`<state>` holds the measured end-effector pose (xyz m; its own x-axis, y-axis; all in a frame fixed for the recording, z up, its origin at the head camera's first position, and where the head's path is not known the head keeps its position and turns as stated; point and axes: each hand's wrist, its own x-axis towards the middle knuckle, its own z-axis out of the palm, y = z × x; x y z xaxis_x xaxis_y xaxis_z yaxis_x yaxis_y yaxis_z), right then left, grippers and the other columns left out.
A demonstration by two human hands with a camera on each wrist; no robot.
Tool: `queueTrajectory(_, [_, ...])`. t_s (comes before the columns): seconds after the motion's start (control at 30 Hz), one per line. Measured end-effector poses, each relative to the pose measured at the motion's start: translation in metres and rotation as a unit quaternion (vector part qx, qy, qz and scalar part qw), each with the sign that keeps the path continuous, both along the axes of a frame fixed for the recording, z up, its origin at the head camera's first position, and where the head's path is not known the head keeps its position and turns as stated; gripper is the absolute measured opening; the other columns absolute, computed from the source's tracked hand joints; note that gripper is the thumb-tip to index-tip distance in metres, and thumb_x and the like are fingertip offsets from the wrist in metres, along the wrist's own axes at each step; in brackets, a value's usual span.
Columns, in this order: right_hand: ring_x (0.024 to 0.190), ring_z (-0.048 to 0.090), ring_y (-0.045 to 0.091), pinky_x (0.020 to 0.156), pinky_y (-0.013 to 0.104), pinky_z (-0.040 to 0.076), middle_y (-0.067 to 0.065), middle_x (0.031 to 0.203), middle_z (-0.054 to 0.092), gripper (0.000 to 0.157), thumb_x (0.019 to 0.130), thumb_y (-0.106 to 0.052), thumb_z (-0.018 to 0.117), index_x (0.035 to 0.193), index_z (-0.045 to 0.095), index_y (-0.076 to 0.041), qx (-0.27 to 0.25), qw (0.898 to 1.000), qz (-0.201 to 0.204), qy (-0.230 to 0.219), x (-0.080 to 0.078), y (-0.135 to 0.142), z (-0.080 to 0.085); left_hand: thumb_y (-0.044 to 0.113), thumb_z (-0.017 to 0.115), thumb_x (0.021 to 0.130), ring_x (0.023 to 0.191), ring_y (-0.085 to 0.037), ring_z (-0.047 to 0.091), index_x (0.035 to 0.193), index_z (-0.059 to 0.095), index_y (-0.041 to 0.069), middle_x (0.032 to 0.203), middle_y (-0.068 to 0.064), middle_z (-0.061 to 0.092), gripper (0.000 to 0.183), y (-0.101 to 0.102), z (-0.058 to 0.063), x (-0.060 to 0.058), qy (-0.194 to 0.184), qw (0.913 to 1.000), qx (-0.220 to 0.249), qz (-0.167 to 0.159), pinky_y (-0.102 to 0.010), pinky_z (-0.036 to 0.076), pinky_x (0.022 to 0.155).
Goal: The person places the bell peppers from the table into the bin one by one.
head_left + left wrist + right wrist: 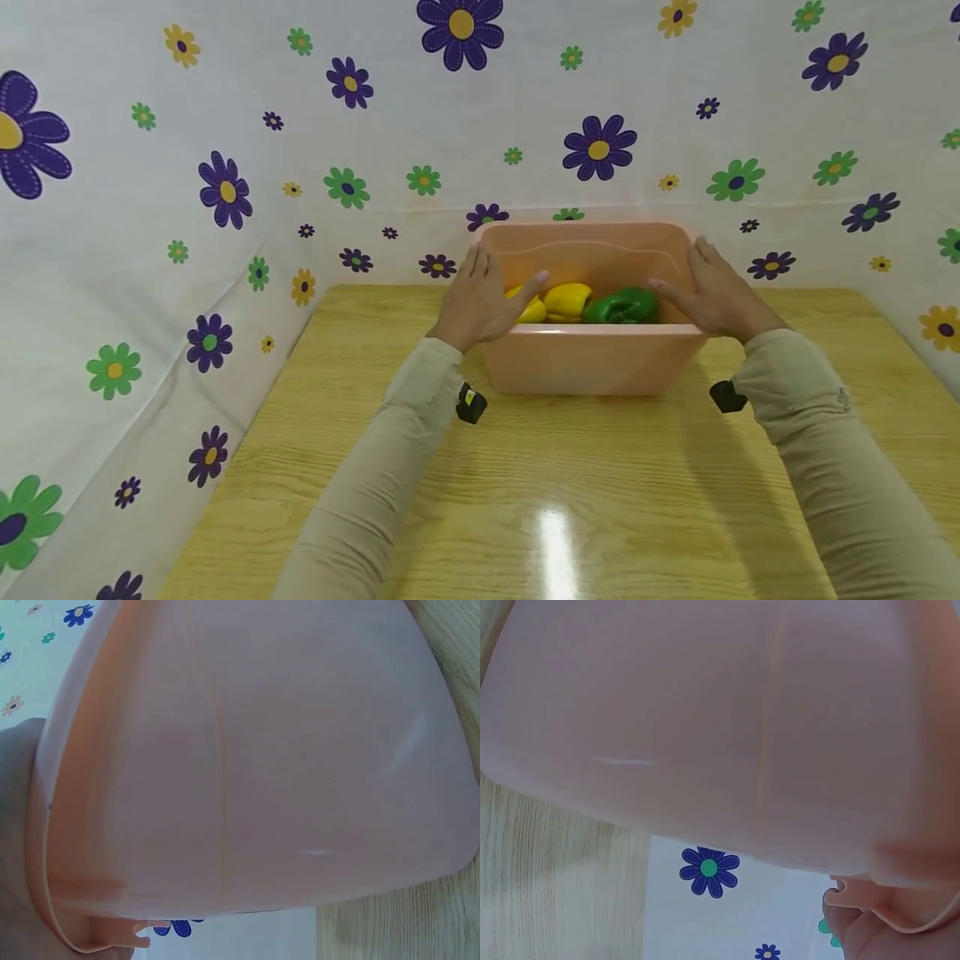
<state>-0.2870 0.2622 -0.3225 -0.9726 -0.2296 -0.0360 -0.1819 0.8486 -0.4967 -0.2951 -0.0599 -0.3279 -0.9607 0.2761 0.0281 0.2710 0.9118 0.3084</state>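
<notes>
A peach-coloured plastic bin [592, 360] stands on the wooden table near the patterned backdrop. Inside it lie a yellow bell pepper [567, 300], a second yellow one partly hidden at the left, and a green bell pepper [624, 306]. My left hand [477, 300] holds the bin's left rim, thumb over the inside. On the opposite rim my right hand [722, 292] has a matching hold, its thumb also inside. Both wrist views are mostly filled by the bin's outer side walls [300, 765] [645, 727]; only parts of the hands show there.
White cloth [450, 117] with purple, green and yellow flowers hangs behind the table and along its left. The wooden table top [600, 483] reaches toward me in front of the bin, with a bright light reflection on it.
</notes>
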Motion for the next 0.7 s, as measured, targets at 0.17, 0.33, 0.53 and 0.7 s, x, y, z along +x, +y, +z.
queueTrajectory(0.17, [0.149, -0.010, 0.051, 0.120, 0.062, 0.001, 0.033, 0.160, -0.018, 0.104, 0.102, -0.063, 0.041, 0.155, -0.011, 0.009, 0.002, 1.000, -0.004, 0.004, 0.003, 0.002, 0.000, 0.077, 0.022, 0.097, 0.156, -0.031, -0.005, 0.159, 0.011, -0.006, 0.168, -0.022, -0.002, 0.104, 0.002, 0.000, -0.001, -0.001, 1.0000, 0.003, -0.005, -0.037, -0.003, 0.125])
queueTrajectory(0.33, [0.149, -0.012, 0.050, 0.120, 0.062, 0.000, 0.032, 0.161, -0.018, 0.106, 0.101, -0.065, 0.040, 0.155, -0.012, 0.008, -0.002, 1.000, -0.011, 0.000, 0.009, 0.005, -0.002, 0.077, 0.022, 0.097, 0.156, -0.030, -0.005, 0.159, 0.011, -0.006, 0.168, -0.022, -0.003, 0.105, 0.005, -0.001, 0.000, -0.009, 0.9999, 0.006, -0.011, -0.037, -0.003, 0.125])
queueTrajectory(0.53, [0.149, -0.013, 0.049, 0.120, 0.062, -0.001, 0.032, 0.161, -0.019, 0.105, 0.101, -0.066, 0.040, 0.156, -0.011, 0.008, -0.002, 1.000, -0.015, -0.009, 0.008, 0.007, -0.004, 0.077, 0.021, 0.097, 0.156, -0.031, -0.005, 0.159, 0.011, -0.006, 0.167, -0.022, -0.003, 0.104, 0.007, -0.003, 0.000, -0.009, 0.9999, -0.005, -0.011, -0.037, -0.004, 0.125])
queueTrajectory(0.7, [0.150, -0.011, 0.049, 0.120, 0.065, 0.002, 0.032, 0.163, -0.014, 0.102, 0.101, -0.061, 0.046, 0.158, -0.006, 0.006, -0.016, 1.000, 0.004, -0.023, -0.005, 0.005, -0.002, 0.073, 0.024, 0.100, 0.155, -0.033, -0.001, 0.158, 0.016, -0.007, 0.167, -0.024, 0.002, 0.100, 0.000, -0.006, -0.006, 0.000, 0.9998, 0.018, -0.013, -0.041, 0.000, 0.125])
